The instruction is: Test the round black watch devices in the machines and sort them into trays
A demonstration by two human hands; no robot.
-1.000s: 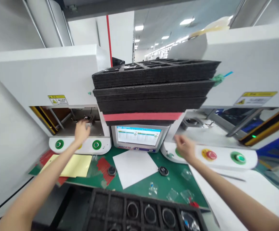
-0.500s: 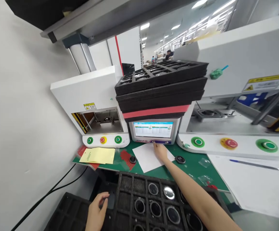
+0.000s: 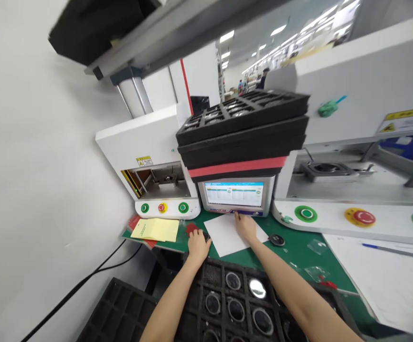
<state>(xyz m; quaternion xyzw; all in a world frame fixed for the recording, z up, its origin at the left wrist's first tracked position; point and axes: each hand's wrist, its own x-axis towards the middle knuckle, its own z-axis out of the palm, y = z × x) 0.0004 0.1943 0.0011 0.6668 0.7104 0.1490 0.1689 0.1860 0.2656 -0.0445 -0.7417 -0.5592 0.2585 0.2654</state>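
Observation:
My left hand (image 3: 198,245) is at the front of the green table (image 3: 178,244). Its fingers and thumb close around the edge of a small round black part (image 3: 206,235) beside a red sheet (image 3: 191,227). My right hand (image 3: 245,228) lies over a white paper sheet (image 3: 224,240), its curled fingertips at the lower frame of a lit monitor (image 3: 233,194). Whether those fingers hold anything is hidden. Below both arms is a black foam tray (image 3: 211,273) with round glass-faced parts (image 3: 235,309) in its compartments.
Stacked black foam trays (image 3: 244,140) rise in front of the monitor. White press machines (image 3: 156,142) with green and red buttons stand either side. Another round black part (image 3: 276,240), yellow notes (image 3: 156,230) and a pen (image 3: 395,251) lie on the table. Another tray (image 3: 117,308) sits lower left.
My left hand has moved up and right from beside the tray to the small round black part. My right hand stays at the monitor's lower frame. The view has shifted slightly left.

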